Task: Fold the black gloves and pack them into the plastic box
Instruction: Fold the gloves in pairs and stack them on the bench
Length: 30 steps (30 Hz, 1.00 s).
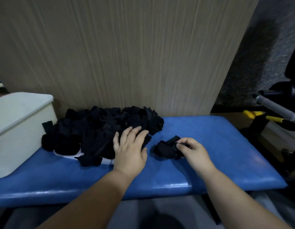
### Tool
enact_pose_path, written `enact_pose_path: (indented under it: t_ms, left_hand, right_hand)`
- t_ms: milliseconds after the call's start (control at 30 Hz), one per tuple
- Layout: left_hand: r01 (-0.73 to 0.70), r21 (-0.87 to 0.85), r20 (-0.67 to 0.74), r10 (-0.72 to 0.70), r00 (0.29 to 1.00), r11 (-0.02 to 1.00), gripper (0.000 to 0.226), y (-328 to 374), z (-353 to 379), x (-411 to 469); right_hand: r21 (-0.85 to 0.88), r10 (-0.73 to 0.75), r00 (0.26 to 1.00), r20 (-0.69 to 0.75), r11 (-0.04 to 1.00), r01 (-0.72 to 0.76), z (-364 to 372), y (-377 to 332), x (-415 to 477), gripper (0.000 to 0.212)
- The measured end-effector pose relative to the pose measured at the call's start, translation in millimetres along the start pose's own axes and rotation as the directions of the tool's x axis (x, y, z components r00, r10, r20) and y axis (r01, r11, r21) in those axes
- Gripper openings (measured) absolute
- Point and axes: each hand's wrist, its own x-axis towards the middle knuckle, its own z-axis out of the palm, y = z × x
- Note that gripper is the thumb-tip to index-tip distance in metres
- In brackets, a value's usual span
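Now right hand (193, 151) pinches a glove (164, 150), left hand (130, 146) flat on the pile (97, 129).

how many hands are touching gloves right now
2. The left hand rests with straight fingers on the right edge of the glove pile. The right hand pinches a separate glove bundle on the blue bench. Both are fully visible.

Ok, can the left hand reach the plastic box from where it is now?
Probably yes: the left hand rests on the glove pile, and the plastic box stands just beyond it, with only that low pile between.
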Motion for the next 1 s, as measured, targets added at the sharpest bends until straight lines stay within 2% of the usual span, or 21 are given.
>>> enact_pose_path:
  t_ms: [133, 367, 433, 533, 667, 833, 1000]
  left_hand:
    - [-0.144, -0.107, 0.063, 0.151, 0.987, 0.984, 0.038, 17, 12, -2]
    - [-0.179, -0.143, 0.195, 0.205, 0.959, 0.973, 0.04, 27, 25, 1]
    - [-0.198, -0.139, 0.186, 0.223, 0.957, 0.97, 0.04, 24, 26, 0]
    - [-0.194, -0.13, 0.179, 0.215, 0.96, 0.972, 0.051, 21, 28, -2]
    - [-0.192, -0.198, 0.173, 0.227, 0.958, 0.961, 0.046, 28, 30, 2]
    - [-0.168, -0.242, 0.297, 0.238, 0.925, 0.956, 0.048, 37, 35, 8]
    - [-0.164, -0.252, 0.295, 0.237, 0.926, 0.954, 0.049, 36, 43, 6]
  right_hand:
    - [-0.007, 0.007, 1.0, -0.002, 1.0, -0.007, -12, 4, 8, 0.012]
    - [-0.029, -0.002, 1.0, -0.01, 1.0, 0.002, -25, 8, 15, 0.013]
    - [-0.046, 0.0, 1.0, -0.018, 0.999, -0.001, -28, 10, 16, 0.013]
    - [-0.078, -0.017, 1.0, -0.014, 0.997, 0.016, -26, 11, 15, 0.014]
    - [-0.078, -0.056, 0.998, 0.0, 0.995, 0.055, -20, 8, 16, 0.017]
    - [-0.116, -0.072, 0.997, -0.008, 0.991, 0.071, -21, 4, 16, 0.021]
    - [-0.276, -0.218, 0.976, 0.019, 0.937, 0.214, -23, 3, 8, 0.031]
